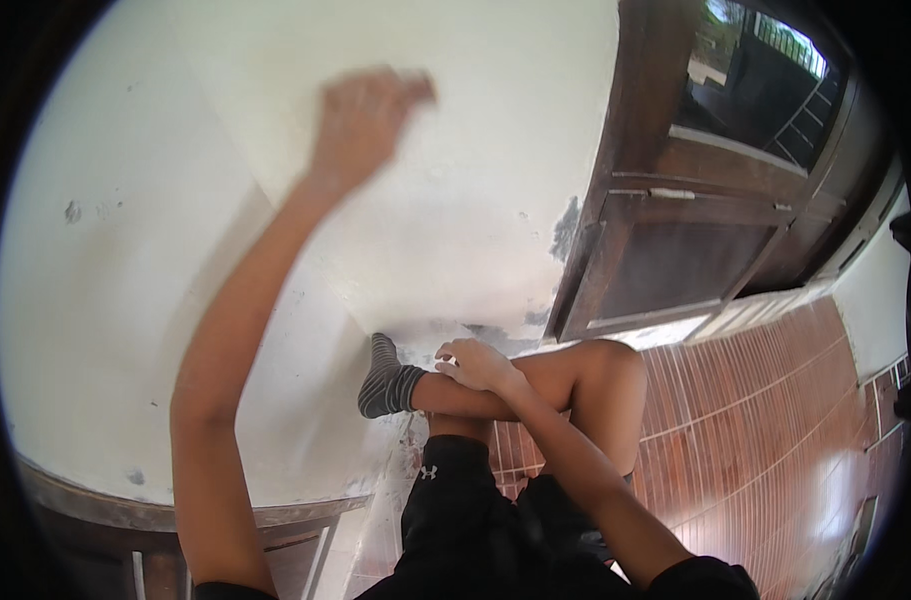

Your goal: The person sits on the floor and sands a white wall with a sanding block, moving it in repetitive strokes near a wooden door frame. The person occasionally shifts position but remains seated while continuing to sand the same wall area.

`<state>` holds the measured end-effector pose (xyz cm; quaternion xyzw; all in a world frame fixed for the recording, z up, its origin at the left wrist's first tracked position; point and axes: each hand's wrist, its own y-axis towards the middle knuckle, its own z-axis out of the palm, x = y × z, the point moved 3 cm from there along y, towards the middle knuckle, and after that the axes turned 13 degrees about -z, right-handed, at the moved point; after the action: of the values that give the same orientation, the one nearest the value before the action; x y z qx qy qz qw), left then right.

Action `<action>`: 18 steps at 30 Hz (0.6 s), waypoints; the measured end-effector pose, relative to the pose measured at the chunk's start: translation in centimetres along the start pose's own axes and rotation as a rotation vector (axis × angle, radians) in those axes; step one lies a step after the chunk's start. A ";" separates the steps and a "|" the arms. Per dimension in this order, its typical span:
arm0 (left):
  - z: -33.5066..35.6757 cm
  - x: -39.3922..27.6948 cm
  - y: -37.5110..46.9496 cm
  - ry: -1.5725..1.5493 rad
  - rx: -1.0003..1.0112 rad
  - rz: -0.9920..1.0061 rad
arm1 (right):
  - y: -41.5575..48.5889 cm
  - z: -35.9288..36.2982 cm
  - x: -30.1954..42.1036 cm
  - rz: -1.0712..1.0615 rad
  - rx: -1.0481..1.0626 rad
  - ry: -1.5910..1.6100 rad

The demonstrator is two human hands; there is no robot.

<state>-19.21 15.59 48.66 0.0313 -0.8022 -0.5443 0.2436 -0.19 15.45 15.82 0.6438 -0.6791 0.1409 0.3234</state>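
My left hand is raised at the end of a stretched arm, in front of the white wall. It is blurred, with a reddish-brown patch at its finger end; whether that is a held piece or the fingertips, I cannot tell. My right hand rests on my bare shin, its fingers loosely bent and a gap showing between thumb and fingers. A small bright spot shows in that gap. That leg is crossed over the other, and its foot wears a grey striped sock near the wall's base.
A dark wooden door with a glass pane stands at the right. Grey patches of worn paint mark the wall beside it. Reddish-brown floor tiles spread at the right. Dark woodwork lies at the lower left.
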 end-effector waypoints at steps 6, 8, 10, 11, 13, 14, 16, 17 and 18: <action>-3.1 5.3 8.4 -0.077 -0.476 -0.424 | 0.4 -0.4 -0.6 0.038 0.038 0.042; -2.0 3.0 6.8 0.041 -0.371 -0.376 | 0.4 -0.5 -0.5 0.046 0.059 0.049; -0.5 0.1 3.9 0.047 -0.330 -0.237 | 0.4 -0.7 -0.3 0.022 0.053 0.049; 0.0 -1.4 2.0 -0.010 -0.337 -0.125 | 0.4 -0.7 -0.3 0.030 0.052 0.050; 1.2 -2.9 -1.0 -0.069 -0.199 -0.127 | 0.3 -0.8 -0.1 0.028 0.055 0.040; 1.6 -3.6 -2.3 -0.081 -0.147 -0.077 | 0.3 -0.7 0.0 0.034 0.065 0.037; 1.7 -4.4 -4.1 -0.092 -0.022 0.008 | 0.2 -0.7 0.1 0.047 0.052 0.048; 1.5 -4.5 -4.4 -0.121 0.005 0.066 | 0.1 -0.7 0.1 0.060 0.048 0.058; 1.2 -4.3 -4.2 -0.150 0.052 0.108 | 0.1 -0.7 0.2 0.038 0.040 0.043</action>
<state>-16.85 16.25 43.01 -0.0467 -0.8326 -0.5102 0.2107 -0.09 15.68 16.48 0.6337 -0.6811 0.1744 0.3225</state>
